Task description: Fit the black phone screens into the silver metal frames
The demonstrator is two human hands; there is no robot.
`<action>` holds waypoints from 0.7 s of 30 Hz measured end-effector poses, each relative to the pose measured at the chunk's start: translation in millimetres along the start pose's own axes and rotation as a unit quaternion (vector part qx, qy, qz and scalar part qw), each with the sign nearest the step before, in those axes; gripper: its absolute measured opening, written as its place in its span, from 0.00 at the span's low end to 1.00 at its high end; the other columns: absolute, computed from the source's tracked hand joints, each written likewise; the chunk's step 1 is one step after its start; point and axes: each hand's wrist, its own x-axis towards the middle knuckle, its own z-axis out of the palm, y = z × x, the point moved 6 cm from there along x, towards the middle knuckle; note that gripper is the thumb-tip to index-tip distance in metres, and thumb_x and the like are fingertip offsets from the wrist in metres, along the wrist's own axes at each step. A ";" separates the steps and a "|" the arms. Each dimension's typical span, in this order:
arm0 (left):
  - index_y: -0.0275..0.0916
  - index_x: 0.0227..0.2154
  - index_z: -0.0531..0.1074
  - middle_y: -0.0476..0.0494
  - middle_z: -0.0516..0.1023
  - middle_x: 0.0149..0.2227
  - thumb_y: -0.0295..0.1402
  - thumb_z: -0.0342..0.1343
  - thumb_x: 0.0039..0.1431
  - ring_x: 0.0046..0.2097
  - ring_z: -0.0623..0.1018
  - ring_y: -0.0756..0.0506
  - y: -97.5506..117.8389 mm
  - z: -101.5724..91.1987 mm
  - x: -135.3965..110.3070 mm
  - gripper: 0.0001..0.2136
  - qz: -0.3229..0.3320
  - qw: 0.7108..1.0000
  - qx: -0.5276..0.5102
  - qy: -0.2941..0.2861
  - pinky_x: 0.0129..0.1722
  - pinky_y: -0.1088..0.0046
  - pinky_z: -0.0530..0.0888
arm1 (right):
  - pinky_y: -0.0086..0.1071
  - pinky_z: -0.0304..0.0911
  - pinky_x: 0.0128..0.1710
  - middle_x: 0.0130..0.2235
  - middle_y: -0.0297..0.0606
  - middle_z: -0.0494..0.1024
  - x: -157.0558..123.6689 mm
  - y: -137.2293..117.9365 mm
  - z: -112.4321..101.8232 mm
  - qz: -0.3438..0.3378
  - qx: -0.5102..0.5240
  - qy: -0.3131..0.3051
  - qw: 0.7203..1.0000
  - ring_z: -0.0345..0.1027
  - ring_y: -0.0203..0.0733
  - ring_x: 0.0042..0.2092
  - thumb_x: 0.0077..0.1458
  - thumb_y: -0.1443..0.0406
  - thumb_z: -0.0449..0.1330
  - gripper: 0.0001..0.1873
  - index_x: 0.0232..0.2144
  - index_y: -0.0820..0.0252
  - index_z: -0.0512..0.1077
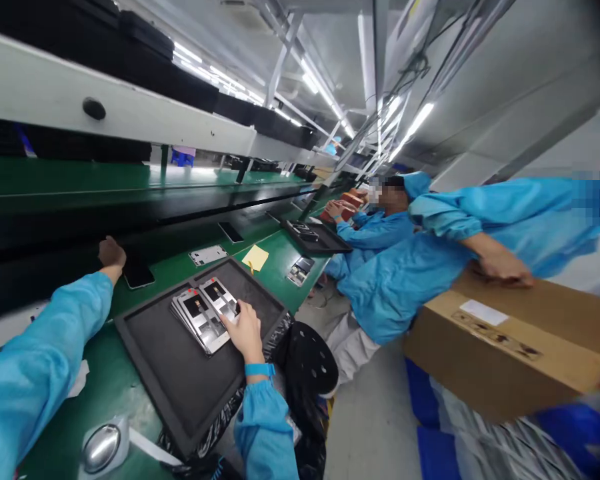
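Note:
My left hand (111, 254) reaches far forward to the dark conveyor belt, its fingers on or just above a black phone-like panel (138, 273); the grip itself is hidden. My right hand (243, 328) rests on the black tray (180, 373) in front of me, fingers touching a stack of grey metal frame parts (203, 317). One more such part (220, 297) lies beside the stack on the tray.
A grey plate (208, 254), a yellow note (255, 257) and another black tray (315, 237) lie on the green bench. A round metal lamp head (100, 448) sits near me. At right, people in blue coats work, one holding a cardboard box (510, 347).

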 end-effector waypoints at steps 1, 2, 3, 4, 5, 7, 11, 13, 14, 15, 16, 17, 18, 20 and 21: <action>0.32 0.61 0.69 0.33 0.73 0.60 0.35 0.56 0.74 0.56 0.78 0.39 -9.5 -1.3 3.5 0.18 -0.001 0.998 0.055 -0.003 0.54 0.52 0.77 | 0.52 0.62 0.61 0.60 0.56 0.76 -0.2 3.2 1.0 0.004 -0.004 -0.001 1.000 0.68 0.63 0.63 0.58 0.56 0.67 0.29 0.58 0.62 0.72; 0.30 0.63 0.67 0.31 0.71 0.62 0.32 0.54 0.76 0.58 0.77 0.39 -19.6 -1.5 7.0 0.18 -0.008 0.993 0.117 -0.004 0.55 0.50 0.75 | 0.53 0.62 0.61 0.60 0.57 0.75 -0.1 5.7 1.2 0.008 -0.007 -0.002 1.000 0.68 0.63 0.63 0.57 0.56 0.67 0.30 0.58 0.63 0.72; 0.27 0.64 0.64 0.29 0.69 0.63 0.29 0.51 0.77 0.59 0.76 0.39 -30.0 1.0 10.4 0.18 -0.016 0.984 0.178 -0.011 0.56 0.48 0.72 | 0.53 0.62 0.61 0.59 0.57 0.75 0.3 7.5 0.8 0.010 -0.007 -0.003 1.000 0.68 0.64 0.63 0.57 0.57 0.68 0.30 0.58 0.64 0.71; 0.27 0.65 0.63 0.28 0.67 0.65 0.28 0.50 0.77 0.61 0.74 0.38 -40.6 6.8 13.6 0.18 -0.024 0.972 0.234 -0.023 0.57 0.45 0.70 | 0.53 0.62 0.61 0.58 0.56 0.75 0.7 8.6 -0.1 0.011 -0.007 -0.002 1.000 0.68 0.64 0.62 0.56 0.57 0.68 0.29 0.57 0.63 0.71; 0.28 0.65 0.63 0.28 0.66 0.66 0.29 0.52 0.76 0.63 0.72 0.36 -51.8 15.9 16.6 0.19 -0.033 0.957 0.286 -0.041 0.58 0.43 0.69 | 0.53 0.62 0.61 0.57 0.55 0.76 1.0 9.2 -1.3 0.010 -0.006 0.000 1.000 0.68 0.63 0.61 0.55 0.57 0.69 0.29 0.56 0.63 0.71; 0.35 0.65 0.67 0.30 0.65 0.68 0.37 0.58 0.73 0.66 0.69 0.32 -75.9 42.8 20.4 0.22 -0.051 0.921 0.375 -0.090 0.63 0.41 0.68 | 0.50 0.63 0.59 0.56 0.52 0.76 0.7 9.9 -4.4 0.006 -0.001 0.006 1.000 0.69 0.61 0.60 0.53 0.59 0.70 0.28 0.54 0.61 0.70; 0.38 0.64 0.70 0.33 0.66 0.68 0.41 0.62 0.69 0.68 0.67 0.30 -126.6 110.6 16.5 0.25 -0.083 0.853 0.470 -0.210 0.66 0.40 0.66 | 0.44 0.66 0.55 0.51 0.46 0.77 -2.5 14.5 -7.6 -0.005 0.014 0.017 1.000 0.71 0.56 0.55 0.53 0.61 0.69 0.21 0.47 0.57 0.69; 0.38 0.63 0.70 0.33 0.67 0.67 0.40 0.62 0.69 0.67 0.69 0.31 -147.3 136.3 12.5 0.24 -0.095 0.834 0.484 -0.249 0.65 0.41 0.67 | 0.41 0.67 0.51 0.48 0.44 0.78 -3.6 19.1 -6.6 -0.005 0.023 0.018 1.000 0.72 0.54 0.52 0.55 0.60 0.67 0.18 0.46 0.56 0.69; 0.38 0.63 0.70 0.33 0.68 0.67 0.40 0.62 0.69 0.66 0.70 0.31 -154.7 145.2 11.5 0.23 -0.100 0.830 0.483 -0.260 0.64 0.41 0.69 | 0.40 0.67 0.50 0.46 0.44 0.78 -3.9 21.4 -5.6 -0.003 0.028 0.017 0.999 0.73 0.53 0.50 0.56 0.59 0.67 0.16 0.45 0.56 0.69; 0.38 0.62 0.71 0.33 0.69 0.66 0.40 0.62 0.69 0.65 0.71 0.32 -159.5 151.2 11.6 0.23 -0.104 0.832 0.477 -0.265 0.64 0.42 0.70 | 0.39 0.67 0.48 0.44 0.42 0.79 -3.9 23.3 -4.3 -0.002 0.033 0.015 0.999 0.74 0.52 0.47 0.57 0.57 0.66 0.15 0.44 0.55 0.70; 0.37 0.62 0.71 0.33 0.70 0.65 0.39 0.62 0.69 0.64 0.72 0.33 -161.0 154.6 12.9 0.22 -0.106 0.839 0.464 -0.265 0.63 0.43 0.71 | 0.38 0.67 0.46 0.41 0.41 0.79 -3.8 24.5 -3.1 0.001 0.038 0.012 0.999 0.74 0.51 0.44 0.59 0.56 0.65 0.13 0.42 0.55 0.71; 0.37 0.61 0.72 0.34 0.71 0.63 0.39 0.62 0.69 0.62 0.74 0.34 -158.9 155.5 15.1 0.21 -0.107 0.850 0.445 -0.260 0.61 0.44 0.73 | 0.37 0.67 0.43 0.37 0.40 0.79 -3.7 24.8 -2.1 0.003 0.044 0.010 0.999 0.74 0.49 0.41 0.61 0.54 0.63 0.12 0.39 0.55 0.72; 0.37 0.60 0.72 0.34 0.73 0.62 0.39 0.62 0.69 0.61 0.75 0.34 -152.9 154.3 18.1 0.20 -0.107 0.865 0.420 -0.252 0.60 0.45 0.74 | 0.35 0.66 0.41 0.34 0.38 0.78 -3.5 24.4 -1.6 0.005 0.051 0.010 0.999 0.73 0.48 0.38 0.63 0.53 0.61 0.12 0.37 0.55 0.72; 0.36 0.58 0.73 0.34 0.74 0.60 0.39 0.62 0.70 0.59 0.76 0.36 -128.9 145.9 24.0 0.19 -0.098 0.904 0.350 -0.224 0.59 0.48 0.75 | 0.33 0.64 0.37 0.29 0.35 0.75 -2.6 21.6 -2.8 0.006 0.069 0.016 0.997 0.70 0.45 0.33 0.66 0.52 0.57 0.16 0.32 0.55 0.72; 0.35 0.57 0.74 0.35 0.74 0.59 0.39 0.62 0.70 0.58 0.77 0.37 -111.8 139.0 25.9 0.18 -0.089 0.926 0.303 -0.206 0.58 0.50 0.76 | 0.33 0.63 0.35 0.27 0.34 0.74 -1.7 19.7 -4.7 0.007 0.081 0.024 0.996 0.69 0.44 0.31 0.66 0.51 0.56 0.17 0.31 0.55 0.72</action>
